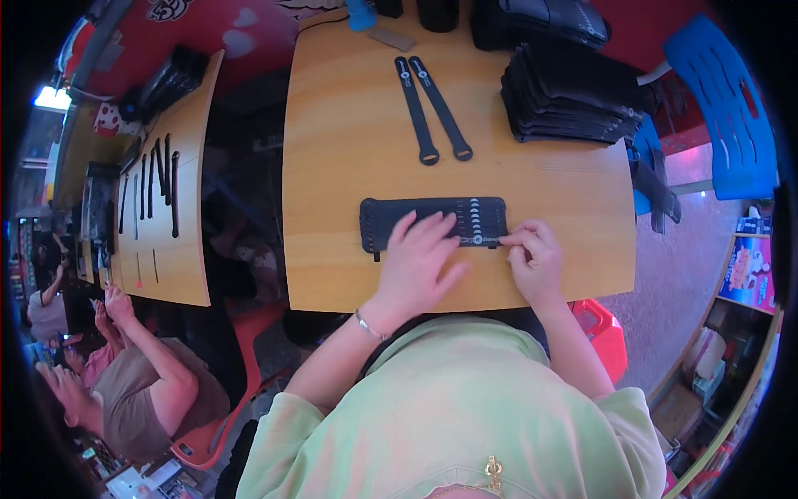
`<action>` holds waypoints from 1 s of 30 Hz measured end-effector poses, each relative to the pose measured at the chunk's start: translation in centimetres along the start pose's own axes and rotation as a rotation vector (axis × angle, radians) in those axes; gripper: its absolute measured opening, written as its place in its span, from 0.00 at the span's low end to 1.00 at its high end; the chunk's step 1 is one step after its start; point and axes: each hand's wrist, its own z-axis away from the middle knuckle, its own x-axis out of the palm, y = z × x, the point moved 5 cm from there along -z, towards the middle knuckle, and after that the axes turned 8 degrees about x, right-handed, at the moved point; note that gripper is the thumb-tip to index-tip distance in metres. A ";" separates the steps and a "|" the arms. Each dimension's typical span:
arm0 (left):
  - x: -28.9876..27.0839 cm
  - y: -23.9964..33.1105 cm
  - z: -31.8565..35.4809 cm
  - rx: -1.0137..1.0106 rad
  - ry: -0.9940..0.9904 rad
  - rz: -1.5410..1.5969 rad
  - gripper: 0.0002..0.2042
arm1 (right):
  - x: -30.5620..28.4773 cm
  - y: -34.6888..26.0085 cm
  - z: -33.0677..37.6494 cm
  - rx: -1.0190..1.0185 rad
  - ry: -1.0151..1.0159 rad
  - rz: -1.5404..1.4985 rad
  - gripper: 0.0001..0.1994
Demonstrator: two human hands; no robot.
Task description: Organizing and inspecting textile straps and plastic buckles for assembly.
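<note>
A flat black rectangle of overlapping fabric straps (420,209) lies crosswise on the wooden table in front of me. A column of small white printed marks runs down its right part. My left hand (422,256) rests on its left and middle part, fingers spread, with a bracelet at the wrist. At the lower right corner, my right hand (534,254) has thumb and forefinger pinched together on the edge of the straps. Farther back lie two loose black straps (432,112), each with a ring-shaped end toward me, close together at their far ends.
Stacked black fabric pouches (573,96) stand at the table's back right, with another black bundle (544,25) behind. A blue chair (723,108) is to the right. On the left, a person (158,391) sits beside a second table (187,258) with several black straps.
</note>
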 end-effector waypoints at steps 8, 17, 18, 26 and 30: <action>-1.9 -12.9 -7.6 -0.467 0.358 -0.393 0.38 | -0.2 -0.7 -0.1 0.026 -0.010 -0.002 0.07; -6.7 -21.4 2.3 -0.882 0.225 -0.421 0.45 | -0.2 -0.1 0.2 0.015 0.025 -0.034 0.06; -7.0 -22.0 3.6 -0.882 0.222 -0.355 0.45 | -0.1 -0.2 0.1 0.009 0.017 -0.040 0.06; -8.7 -24.1 10.1 -0.892 0.682 0.110 0.10 | -0.1 -0.5 0.1 0.057 -0.009 -0.055 0.05; -10.5 -21.0 10.4 -0.618 0.894 0.136 0.05 | 0.0 -1.0 0.1 0.043 -0.042 -0.075 0.07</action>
